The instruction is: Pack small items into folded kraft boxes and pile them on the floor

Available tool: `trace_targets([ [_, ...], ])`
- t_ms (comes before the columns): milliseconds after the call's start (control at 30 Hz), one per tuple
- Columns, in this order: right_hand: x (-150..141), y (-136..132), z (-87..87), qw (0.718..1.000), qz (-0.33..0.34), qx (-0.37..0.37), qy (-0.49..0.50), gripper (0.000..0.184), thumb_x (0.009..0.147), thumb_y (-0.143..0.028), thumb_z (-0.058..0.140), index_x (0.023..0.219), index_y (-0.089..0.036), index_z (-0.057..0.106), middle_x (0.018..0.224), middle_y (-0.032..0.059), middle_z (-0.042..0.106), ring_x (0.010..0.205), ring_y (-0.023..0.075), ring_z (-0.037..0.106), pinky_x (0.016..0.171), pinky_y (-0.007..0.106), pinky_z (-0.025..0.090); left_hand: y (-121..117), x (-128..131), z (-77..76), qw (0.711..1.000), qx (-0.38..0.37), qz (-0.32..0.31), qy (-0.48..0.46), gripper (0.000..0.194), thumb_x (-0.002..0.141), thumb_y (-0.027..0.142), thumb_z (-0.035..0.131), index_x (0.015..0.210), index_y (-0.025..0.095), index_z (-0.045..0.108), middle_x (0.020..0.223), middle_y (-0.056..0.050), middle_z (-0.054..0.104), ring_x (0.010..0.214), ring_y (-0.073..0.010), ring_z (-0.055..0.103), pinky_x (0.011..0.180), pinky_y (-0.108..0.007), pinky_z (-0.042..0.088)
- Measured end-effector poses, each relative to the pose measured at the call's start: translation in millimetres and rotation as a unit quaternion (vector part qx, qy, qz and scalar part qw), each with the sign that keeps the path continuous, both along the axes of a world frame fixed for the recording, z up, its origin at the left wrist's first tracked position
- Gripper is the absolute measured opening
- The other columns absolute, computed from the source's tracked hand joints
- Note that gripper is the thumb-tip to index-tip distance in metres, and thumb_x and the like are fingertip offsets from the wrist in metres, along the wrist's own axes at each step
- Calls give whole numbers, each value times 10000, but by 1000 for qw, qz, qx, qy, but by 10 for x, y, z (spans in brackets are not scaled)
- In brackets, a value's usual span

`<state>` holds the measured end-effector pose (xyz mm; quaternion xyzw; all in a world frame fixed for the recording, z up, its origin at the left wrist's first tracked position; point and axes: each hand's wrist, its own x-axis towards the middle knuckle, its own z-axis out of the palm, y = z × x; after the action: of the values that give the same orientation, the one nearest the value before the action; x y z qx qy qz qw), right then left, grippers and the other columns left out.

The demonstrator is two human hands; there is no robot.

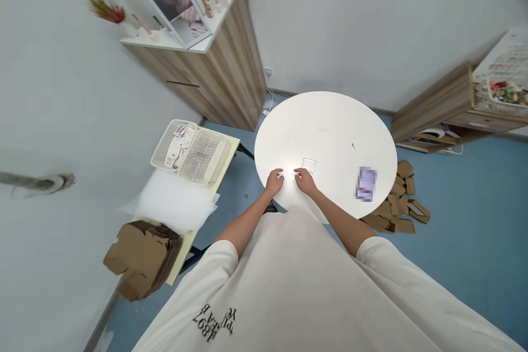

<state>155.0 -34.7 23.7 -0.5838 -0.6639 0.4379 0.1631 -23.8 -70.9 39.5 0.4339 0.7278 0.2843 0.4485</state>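
Note:
My left hand and my right hand are close together over the near part of the round white table. Thumbs and forefingers curl toward each other across a small gap. Whatever they pinch, if anything, is lost in the bright glare between them. A small clear plastic case lies flat on the table just beyond my right hand, which partly covers its near edge. Farther right lies a pixelated purple item, perhaps a phone. A tiny dark piece rests beyond it.
On the left, a pale yellow side table bears white plastic baskets, white foam sheets and stacked flat cardboard boxes. Small cardboard boxes pile on the floor at right. A wooden cabinet stands behind, left.

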Motion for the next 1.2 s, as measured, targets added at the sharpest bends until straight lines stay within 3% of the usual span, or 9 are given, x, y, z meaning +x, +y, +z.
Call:
trace_targets([
  [333, -1232, 146, 321, 994, 94, 28, 52, 342, 933, -188, 468, 1215, -208, 661, 1296, 80, 645, 1090, 180, 648, 1012, 341, 504, -202, -827, 118, 995, 66, 75, -10, 338, 879, 117, 570, 1195, 203, 651, 1294, -108, 649, 1193, -244, 618, 1047, -405, 483],
  [467, -1807, 172, 350, 992, 107, 35, 62, 340, 917, -165, 472, 1171, -213, 694, 1240, 75, 679, 1083, 194, 655, 1021, 355, 497, -243, -1463, 198, 992, 95, 85, -19, 311, 886, 159, 591, 1185, 207, 659, 1263, -113, 668, 1190, -262, 624, 1044, -431, 487],
  [667, -2841, 208, 358, 986, 136, 50, 75, 328, 904, -197, 506, 1158, -212, 712, 1199, 78, 699, 1057, 211, 663, 1004, 369, 502, -192, -2582, 282, 982, 134, 129, -43, 266, 882, 152, 588, 1128, 197, 678, 1180, -108, 703, 1096, -224, 670, 1019, -409, 510],
  [833, -3658, 278, 422, 983, 153, 52, 81, 338, 912, -214, 492, 1174, -230, 705, 1223, 66, 686, 1060, 203, 653, 985, 362, 504, -75, -3454, 323, 973, 180, 141, -41, 247, 901, 168, 581, 1129, 201, 669, 1172, -98, 704, 1095, -204, 668, 1007, -375, 512],
  [967, -4149, 360, 526, 984, 154, 49, 74, 339, 910, -198, 486, 1172, -229, 701, 1245, 69, 675, 1051, 198, 650, 996, 367, 498, 90, -4046, 377, 968, 192, 158, -30, 253, 903, 173, 576, 1137, 196, 667, 1166, -91, 705, 1065, -194, 672, 1004, -364, 511],
  [1067, -4418, 447, 599, 985, 149, 49, 67, 332, 905, -186, 492, 1158, -231, 703, 1237, 66, 674, 1043, 191, 650, 998, 362, 498, 254, -4430, 338, 966, 190, 177, 4, 256, 894, 163, 568, 1126, 190, 675, 1160, -87, 709, 1061, -197, 672, 1016, -362, 502],
  [1200, -4687, 605, 656, 985, 155, 54, 57, 334, 902, -181, 486, 1149, -228, 706, 1234, 70, 671, 1032, 192, 650, 1003, 373, 494, 504, -4886, 149, 964, 163, 203, 48, 250, 896, 173, 565, 1116, 184, 681, 1125, -88, 722, 1041, -208, 681, 1000, -365, 507],
])
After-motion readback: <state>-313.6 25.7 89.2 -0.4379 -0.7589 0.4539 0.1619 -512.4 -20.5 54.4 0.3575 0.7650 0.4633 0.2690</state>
